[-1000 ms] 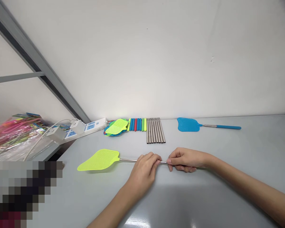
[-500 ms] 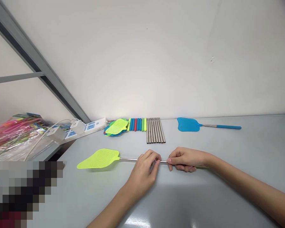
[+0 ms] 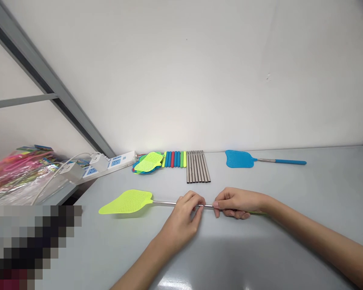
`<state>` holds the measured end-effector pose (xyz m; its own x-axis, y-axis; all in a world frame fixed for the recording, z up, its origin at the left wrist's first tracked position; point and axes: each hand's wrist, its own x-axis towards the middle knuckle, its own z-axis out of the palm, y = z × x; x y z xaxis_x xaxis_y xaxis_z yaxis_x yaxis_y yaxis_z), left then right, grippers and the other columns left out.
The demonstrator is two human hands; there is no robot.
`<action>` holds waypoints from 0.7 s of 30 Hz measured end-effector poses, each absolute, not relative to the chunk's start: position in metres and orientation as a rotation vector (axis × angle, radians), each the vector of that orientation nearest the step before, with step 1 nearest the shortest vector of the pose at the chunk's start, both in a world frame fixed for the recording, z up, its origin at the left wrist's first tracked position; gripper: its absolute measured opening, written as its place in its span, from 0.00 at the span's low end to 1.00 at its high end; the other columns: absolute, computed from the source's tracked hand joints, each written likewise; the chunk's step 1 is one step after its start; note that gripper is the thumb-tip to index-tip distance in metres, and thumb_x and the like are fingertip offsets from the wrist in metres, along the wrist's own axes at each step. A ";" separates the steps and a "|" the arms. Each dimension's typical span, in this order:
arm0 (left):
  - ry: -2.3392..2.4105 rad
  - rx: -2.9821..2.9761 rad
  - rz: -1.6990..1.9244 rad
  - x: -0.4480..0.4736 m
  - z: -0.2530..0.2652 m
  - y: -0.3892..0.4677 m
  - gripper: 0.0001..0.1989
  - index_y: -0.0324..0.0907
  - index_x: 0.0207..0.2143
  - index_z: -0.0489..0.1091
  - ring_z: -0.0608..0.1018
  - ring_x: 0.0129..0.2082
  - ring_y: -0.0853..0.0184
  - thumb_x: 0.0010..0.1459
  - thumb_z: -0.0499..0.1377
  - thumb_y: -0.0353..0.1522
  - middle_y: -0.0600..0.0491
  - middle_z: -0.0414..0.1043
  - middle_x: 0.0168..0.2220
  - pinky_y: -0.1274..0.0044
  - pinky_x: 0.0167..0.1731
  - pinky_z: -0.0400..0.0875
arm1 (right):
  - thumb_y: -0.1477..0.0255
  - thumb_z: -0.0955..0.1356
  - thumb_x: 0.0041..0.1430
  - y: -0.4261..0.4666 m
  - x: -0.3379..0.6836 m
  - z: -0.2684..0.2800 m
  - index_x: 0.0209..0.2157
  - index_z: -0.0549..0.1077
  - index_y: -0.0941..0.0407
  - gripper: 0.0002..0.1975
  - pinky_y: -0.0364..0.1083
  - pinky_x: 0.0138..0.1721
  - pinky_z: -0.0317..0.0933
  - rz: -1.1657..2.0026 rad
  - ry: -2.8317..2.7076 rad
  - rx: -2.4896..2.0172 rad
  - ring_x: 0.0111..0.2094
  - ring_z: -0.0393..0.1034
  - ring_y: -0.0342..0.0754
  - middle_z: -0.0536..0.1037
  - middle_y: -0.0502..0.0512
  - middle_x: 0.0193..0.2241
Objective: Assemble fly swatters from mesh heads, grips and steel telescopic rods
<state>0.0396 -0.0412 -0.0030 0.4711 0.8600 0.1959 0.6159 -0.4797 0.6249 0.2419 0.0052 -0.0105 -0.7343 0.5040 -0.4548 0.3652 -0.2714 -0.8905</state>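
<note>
A yellow-green fly swatter (image 3: 128, 202) with a perforated paddle lies across the front of the table, its paddle pointing left. My left hand (image 3: 186, 213) pinches the swatter's thin metal rod near its middle. Farther right, my right hand (image 3: 234, 202) is closed around the same swatter, thumb and forefinger on the rod. A bit of the yellow-green handle shows beneath the right wrist; my palm and fingers hide most of it. A short stretch of bare rod is visible between the two hands.
Behind my hands lie a row of metal tubes (image 3: 198, 167), several coloured grips (image 3: 174, 159) and a pile of swatter paddles (image 3: 149, 162). A blue fly swatter (image 3: 240, 158) rests back right. A power strip (image 3: 122, 160) with plugs and plastic-wrapped goods (image 3: 21, 173) are at left.
Both hands keep nearly the same hold and place on the yellow-green swatter. The whole view has shifted very slightly.
</note>
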 end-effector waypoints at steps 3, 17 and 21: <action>1.214 2.246 0.691 0.039 -0.004 -0.041 0.09 0.43 0.33 0.63 0.67 0.34 0.68 0.57 0.45 0.27 0.53 0.64 0.34 0.75 0.37 0.62 | 0.57 0.62 0.51 0.005 0.242 -0.011 0.30 0.70 0.60 0.19 0.36 0.09 0.39 2.165 -1.833 -1.095 0.12 0.44 0.33 0.56 0.43 0.16; 1.194 2.212 0.726 0.039 -0.004 -0.040 0.09 0.43 0.32 0.63 0.67 0.34 0.68 0.57 0.45 0.26 0.53 0.63 0.34 0.74 0.37 0.63 | 0.57 0.63 0.51 0.005 0.242 -0.009 0.30 0.70 0.60 0.18 0.35 0.09 0.39 2.184 -1.826 -1.101 0.12 0.44 0.33 0.56 0.42 0.16; 1.206 2.193 0.736 0.039 -0.004 -0.041 0.08 0.43 0.31 0.62 0.67 0.34 0.68 0.57 0.45 0.26 0.53 0.63 0.33 0.75 0.37 0.63 | 0.57 0.63 0.51 0.006 0.242 -0.009 0.30 0.70 0.60 0.19 0.35 0.09 0.39 2.179 -1.826 -1.097 0.12 0.44 0.32 0.56 0.43 0.16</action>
